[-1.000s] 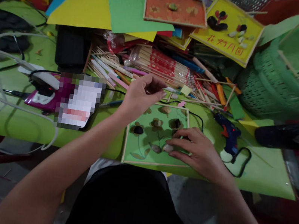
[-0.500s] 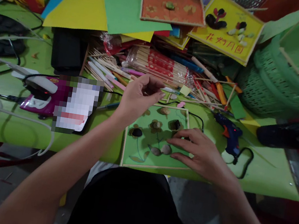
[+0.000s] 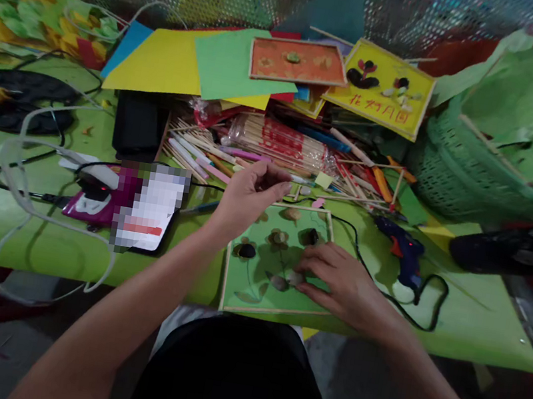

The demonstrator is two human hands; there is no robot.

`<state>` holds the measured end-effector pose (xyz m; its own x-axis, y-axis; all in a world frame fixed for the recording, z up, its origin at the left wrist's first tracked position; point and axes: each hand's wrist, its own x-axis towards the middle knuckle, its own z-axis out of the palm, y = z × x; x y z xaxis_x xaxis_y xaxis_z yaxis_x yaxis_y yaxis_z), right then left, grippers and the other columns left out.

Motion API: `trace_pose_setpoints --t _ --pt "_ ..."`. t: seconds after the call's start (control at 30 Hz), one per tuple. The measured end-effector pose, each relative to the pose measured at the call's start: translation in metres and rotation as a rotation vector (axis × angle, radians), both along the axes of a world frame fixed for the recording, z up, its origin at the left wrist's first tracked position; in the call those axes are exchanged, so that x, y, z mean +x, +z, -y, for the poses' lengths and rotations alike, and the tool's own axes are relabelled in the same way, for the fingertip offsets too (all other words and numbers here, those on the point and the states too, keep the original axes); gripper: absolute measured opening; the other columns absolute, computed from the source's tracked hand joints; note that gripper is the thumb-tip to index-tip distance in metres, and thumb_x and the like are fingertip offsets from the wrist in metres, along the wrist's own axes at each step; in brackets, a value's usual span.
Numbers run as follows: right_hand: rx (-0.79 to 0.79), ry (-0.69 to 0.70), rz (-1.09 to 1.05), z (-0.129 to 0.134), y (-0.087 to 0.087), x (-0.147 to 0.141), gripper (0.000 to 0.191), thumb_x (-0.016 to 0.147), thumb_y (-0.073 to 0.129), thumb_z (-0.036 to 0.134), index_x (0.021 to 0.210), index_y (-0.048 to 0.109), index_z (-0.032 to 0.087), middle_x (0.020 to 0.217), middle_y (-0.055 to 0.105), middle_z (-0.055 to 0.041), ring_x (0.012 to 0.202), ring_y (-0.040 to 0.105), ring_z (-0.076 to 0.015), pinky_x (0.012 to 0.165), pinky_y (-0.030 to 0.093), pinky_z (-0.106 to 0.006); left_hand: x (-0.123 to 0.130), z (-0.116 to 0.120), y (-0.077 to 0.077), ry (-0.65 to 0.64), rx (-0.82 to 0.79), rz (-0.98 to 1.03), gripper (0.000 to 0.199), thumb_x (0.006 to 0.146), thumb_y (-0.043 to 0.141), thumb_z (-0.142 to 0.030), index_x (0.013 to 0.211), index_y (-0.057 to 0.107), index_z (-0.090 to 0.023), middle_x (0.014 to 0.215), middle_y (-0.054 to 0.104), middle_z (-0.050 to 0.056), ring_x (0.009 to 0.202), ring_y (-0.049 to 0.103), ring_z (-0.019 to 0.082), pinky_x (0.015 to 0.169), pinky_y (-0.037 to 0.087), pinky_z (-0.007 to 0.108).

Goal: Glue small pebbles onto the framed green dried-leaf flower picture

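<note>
A green picture board (image 3: 243, 297) with thin stick edging lies at the table's front. Drawn flowers and stems on it carry pebbles, among them a black stone (image 3: 247, 250), a dark stone (image 3: 312, 236) and a grey stone (image 3: 278, 283). My right hand (image 3: 335, 278) rests over the board's right side, fingertips and thumb closed about a pale pebble (image 3: 294, 278). My left hand (image 3: 254, 194) hovers over the upper left edge of the board, fingers curled and thumb close to the fingertips. What it pinches, if anything, is too small to make out.
A glue gun (image 3: 403, 248) with a black cord lies to the right, beside a green basket (image 3: 438, 166). Sticks and pens (image 3: 202, 156) fill the middle. Left are a phone (image 3: 151, 208) and a purple power strip (image 3: 93, 206). Finished-looking pictures (image 3: 380, 86) lie behind.
My right hand has moved in to the left, and its fingers have closed about the pale pebble. My left hand stays over the board, thumb and fingertips closer together. The camera view has tilted up.
</note>
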<state>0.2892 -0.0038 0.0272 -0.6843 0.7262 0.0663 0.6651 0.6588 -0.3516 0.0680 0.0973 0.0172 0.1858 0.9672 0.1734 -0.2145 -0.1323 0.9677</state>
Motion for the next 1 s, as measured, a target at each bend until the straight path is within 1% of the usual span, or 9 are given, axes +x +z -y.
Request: trace_pose_setpoints --t 0.1,0.2,0.33,0.43,0.63,0.73,0.8,0.9,1.0 --pt "0.064 -0.019 -0.005 -0.002 0.003 -0.001 0.019 0.097 0.056 0.030 0.102 0.071 0.021 0.100 0.069 -0.0092 0.094 0.063 -0.0226 0.084 0.049 -0.038 0.001 0.003 0.004 -0.080 -0.039 -0.035 0.015 0.079 0.072 -0.026 0.087 0.067 -0.015 0.076 0.066 0.000 0.067 0.058 0.009 0.064 0.048 0.022" --pt "0.113 -0.103 -0.072 -0.010 0.015 -0.001 0.020 0.098 0.054 0.028 0.100 0.072 0.020 0.098 0.070 -0.0090 0.093 0.064 -0.0221 0.082 0.049 -0.036 0.002 0.006 0.006 -0.246 -0.076 -0.119 0.016 0.081 0.069 -0.028 0.088 0.069 -0.014 0.077 0.069 0.003 0.067 0.060 0.011 0.066 0.049 0.023" --pt "0.148 -0.214 -0.165 -0.026 0.034 -0.003 0.017 0.097 0.057 0.031 0.099 0.071 0.021 0.100 0.069 -0.0085 0.099 0.064 -0.0225 0.086 0.048 -0.036 0.003 0.010 0.003 -0.467 -0.134 -0.183 0.031 0.084 0.066 -0.036 0.106 0.073 -0.015 0.088 0.073 0.006 0.071 0.062 0.012 0.067 0.049 0.024" --pt "0.184 -0.236 -0.159 -0.039 0.042 -0.007 0.017 0.096 0.059 0.033 0.094 0.070 0.020 0.099 0.068 -0.0092 0.097 0.063 -0.0227 0.085 0.047 -0.036 0.002 0.012 0.002 -0.523 -0.208 -0.155 0.040 0.084 0.066 -0.045 0.111 0.073 -0.015 0.085 0.072 0.005 0.065 0.060 0.011 0.062 0.048 0.023" --pt "0.251 -0.240 -0.132 -0.057 0.039 -0.020 0.021 0.096 0.059 0.033 0.083 0.065 0.018 0.091 0.066 -0.0086 0.091 0.061 -0.0225 0.081 0.044 -0.035 0.003 0.010 0.005 -0.475 -0.304 -0.027 0.043 0.067 0.082 -0.048 0.091 0.076 -0.013 0.074 0.071 0.005 0.067 0.063 0.013 0.068 0.050 0.024" --pt "0.324 -0.344 -0.145 -0.058 0.035 -0.028 0.025 0.094 0.060 0.038 0.078 0.063 0.018 0.083 0.064 -0.0069 0.083 0.059 -0.0217 0.075 0.043 -0.033 0.004 0.010 0.006 -0.419 -0.323 -0.053 0.042 0.064 0.084 -0.050 0.085 0.076 -0.013 0.073 0.071 0.004 0.066 0.063 0.013 0.066 0.050 0.024" --pt "0.360 -0.422 -0.177 -0.055 0.034 -0.028 0.024 0.095 0.059 0.038 0.079 0.062 0.019 0.085 0.065 -0.0064 0.084 0.059 -0.0212 0.075 0.043 -0.032 0.004 0.009 0.006 -0.378 -0.334 -0.062 0.042 0.064 0.085 -0.049 0.086 0.077 -0.014 0.075 0.072 0.004 0.066 0.063 0.013 0.066 0.051 0.024" --pt "0.359 -0.548 -0.270 -0.040 0.035 -0.012 0.022 0.097 0.054 0.035 0.082 0.062 0.021 0.087 0.066 -0.0062 0.087 0.061 -0.0205 0.078 0.045 -0.032 0.002 0.006 0.006 -0.299 -0.341 0.001 0.039 0.066 0.084 -0.047 0.088 0.076 -0.016 0.079 0.074 0.005 0.067 0.064 0.012 0.067 0.052 0.024" --pt "0.356 -0.752 -0.321 -0.011 0.035 0.025 0.020 0.096 0.054 0.035 0.085 0.064 0.021 0.085 0.066 -0.0053 0.079 0.061 -0.0193 0.074 0.046 -0.031 -0.002 0.004 0.007 -0.197 -0.367 0.085 0.037 0.068 0.083 -0.045 0.088 0.074 -0.016 0.084 0.076 0.005 0.070 0.066 0.013 0.071 0.053 0.024"
